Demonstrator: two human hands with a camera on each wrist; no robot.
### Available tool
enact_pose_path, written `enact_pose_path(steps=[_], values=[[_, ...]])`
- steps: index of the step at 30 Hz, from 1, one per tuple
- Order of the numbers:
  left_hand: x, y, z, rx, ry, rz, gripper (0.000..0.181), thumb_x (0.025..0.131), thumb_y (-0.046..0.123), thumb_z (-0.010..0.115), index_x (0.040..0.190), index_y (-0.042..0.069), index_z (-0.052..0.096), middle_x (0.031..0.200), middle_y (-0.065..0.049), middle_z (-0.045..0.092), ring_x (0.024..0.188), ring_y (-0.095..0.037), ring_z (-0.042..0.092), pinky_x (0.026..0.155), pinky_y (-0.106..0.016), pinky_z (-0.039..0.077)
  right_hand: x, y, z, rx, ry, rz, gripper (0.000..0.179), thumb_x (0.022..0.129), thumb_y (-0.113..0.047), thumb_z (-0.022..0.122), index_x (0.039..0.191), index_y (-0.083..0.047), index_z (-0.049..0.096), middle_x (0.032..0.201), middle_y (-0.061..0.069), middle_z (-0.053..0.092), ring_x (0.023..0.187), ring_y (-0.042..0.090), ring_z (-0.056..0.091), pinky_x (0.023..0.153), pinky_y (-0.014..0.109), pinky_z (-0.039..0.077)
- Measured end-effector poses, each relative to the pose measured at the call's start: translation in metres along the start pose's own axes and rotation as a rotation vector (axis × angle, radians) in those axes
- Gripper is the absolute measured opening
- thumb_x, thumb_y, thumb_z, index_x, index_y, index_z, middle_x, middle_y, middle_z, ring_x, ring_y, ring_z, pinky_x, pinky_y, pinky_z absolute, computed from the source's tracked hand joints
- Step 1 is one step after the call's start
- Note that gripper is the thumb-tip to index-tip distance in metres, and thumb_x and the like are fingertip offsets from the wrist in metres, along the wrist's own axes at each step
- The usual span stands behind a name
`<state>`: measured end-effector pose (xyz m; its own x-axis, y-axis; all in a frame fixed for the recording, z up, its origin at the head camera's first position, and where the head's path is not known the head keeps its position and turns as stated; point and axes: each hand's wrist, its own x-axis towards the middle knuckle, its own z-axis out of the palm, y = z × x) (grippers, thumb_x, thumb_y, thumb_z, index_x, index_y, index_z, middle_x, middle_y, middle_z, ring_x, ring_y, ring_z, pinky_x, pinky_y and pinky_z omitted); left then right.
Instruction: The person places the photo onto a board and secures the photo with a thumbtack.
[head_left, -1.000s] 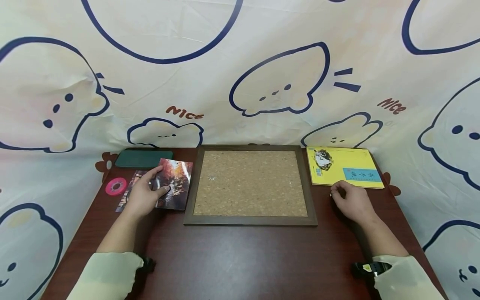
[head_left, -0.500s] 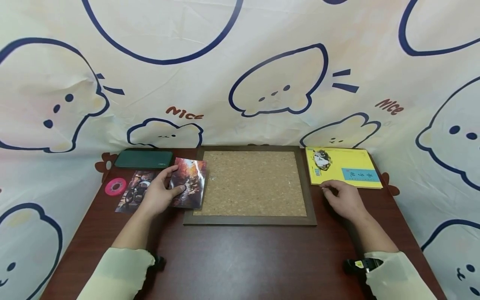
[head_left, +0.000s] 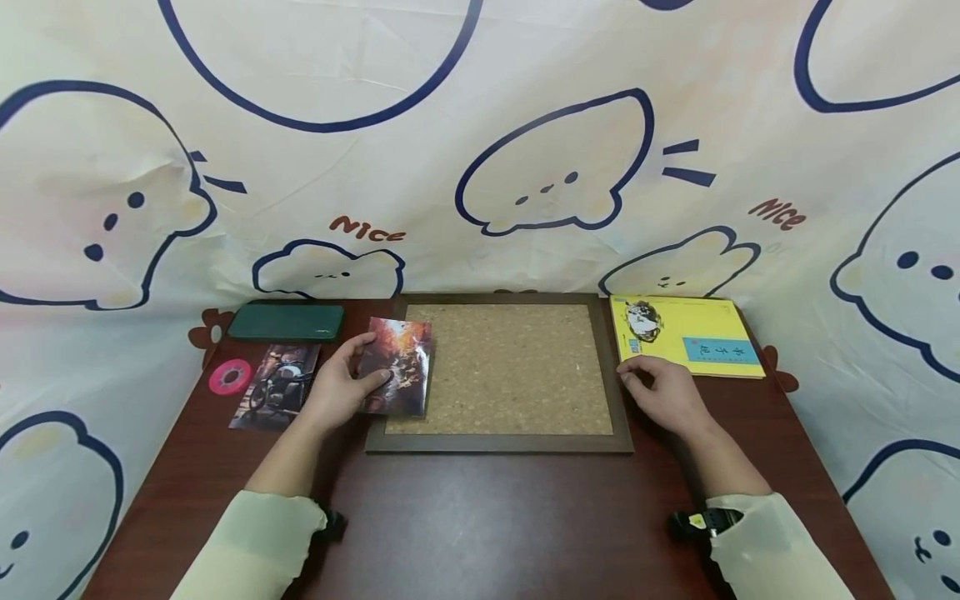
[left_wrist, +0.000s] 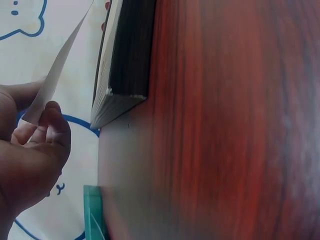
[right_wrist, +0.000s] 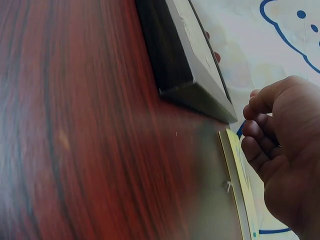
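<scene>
My left hand (head_left: 341,392) pinches a glossy photo card (head_left: 397,367), thumb on its face and fingers at its left edge. The card has an orange and dark printed scene and overlaps the left side of a cork board (head_left: 510,367) in a brown frame. From the left wrist, the thin card (left_wrist: 60,65) shows edge-on, raised beside the board's frame (left_wrist: 131,50). My right hand (head_left: 667,396) is by the board's right edge, just in front of a yellow book (head_left: 675,325). Its fingers (right_wrist: 257,127) are curled with thumb and index close together; I cannot tell whether something small is between them.
Another photo card (head_left: 277,387), showing a motorcycle, lies at the left beside a pink ring-shaped roll (head_left: 230,377). Behind them is a dark green case (head_left: 285,321). A patterned cloth (head_left: 525,100) rises behind the brown table (head_left: 465,533).
My left hand has carried the photo card rightward over the cork board's left side, uncovering the motorcycle card. My right hand has moved left, from in front of the yellow book to the board's right edge.
</scene>
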<state>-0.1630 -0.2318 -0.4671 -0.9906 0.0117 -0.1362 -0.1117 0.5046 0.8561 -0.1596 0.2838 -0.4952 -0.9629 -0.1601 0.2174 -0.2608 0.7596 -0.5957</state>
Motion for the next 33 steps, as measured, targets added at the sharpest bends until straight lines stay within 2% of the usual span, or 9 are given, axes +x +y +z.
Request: enact_pose_path(steps=[5,11,16,22,33], values=[[0.003,0.002,0.005,0.011,-0.01,-0.002,0.067,0.1,0.02,0.071,0.159,0.02,0.04,0.154,-0.017,0.045,0.129,-0.036,0.051,0.103,-0.057,0.046,0.007,-0.01,0.009,0.011,-0.001,-0.05,0.011,0.1,-0.01,0.066,0.106,-0.01,0.075,0.101,0.005,0.075,0.089,0.022,0.068,0.078,0.045,0.054],[0.009,0.006,0.012,0.044,-0.012,-0.006,0.066,0.1,0.024,0.07,0.158,0.02,0.04,0.155,-0.019,0.044,0.134,-0.038,0.048,0.107,-0.06,0.042,0.02,-0.024,0.018,0.039,-0.013,-0.071,0.01,0.101,-0.01,0.066,0.106,-0.009,0.074,0.099,0.003,0.074,0.084,0.019,0.064,0.075,0.042,0.053],[0.015,0.008,0.022,0.07,-0.01,-0.006,0.065,0.1,0.024,0.07,0.158,0.018,0.04,0.155,-0.02,0.044,0.136,-0.039,0.047,0.109,-0.062,0.04,0.03,-0.037,0.027,0.076,-0.037,-0.053,0.012,0.1,-0.011,0.066,0.108,-0.007,0.075,0.103,0.006,0.075,0.091,0.022,0.067,0.08,0.045,0.055],[0.021,0.009,0.032,0.085,-0.01,0.01,0.065,0.1,0.023,0.071,0.157,0.016,0.042,0.153,-0.02,0.046,0.137,-0.039,0.047,0.109,-0.062,0.04,0.04,-0.052,0.04,0.102,-0.072,-0.028,0.01,0.1,-0.014,0.067,0.107,-0.011,0.075,0.106,0.006,0.075,0.099,0.024,0.069,0.087,0.047,0.055],[0.029,0.015,0.046,0.116,0.003,0.037,0.067,0.096,0.023,0.075,0.155,0.012,0.044,0.145,-0.019,0.053,0.128,-0.037,0.053,0.106,-0.058,0.043,0.055,-0.071,0.059,0.091,-0.119,-0.052,0.011,0.101,-0.017,0.066,0.107,-0.014,0.075,0.11,0.002,0.075,0.107,0.023,0.069,0.093,0.047,0.054]])
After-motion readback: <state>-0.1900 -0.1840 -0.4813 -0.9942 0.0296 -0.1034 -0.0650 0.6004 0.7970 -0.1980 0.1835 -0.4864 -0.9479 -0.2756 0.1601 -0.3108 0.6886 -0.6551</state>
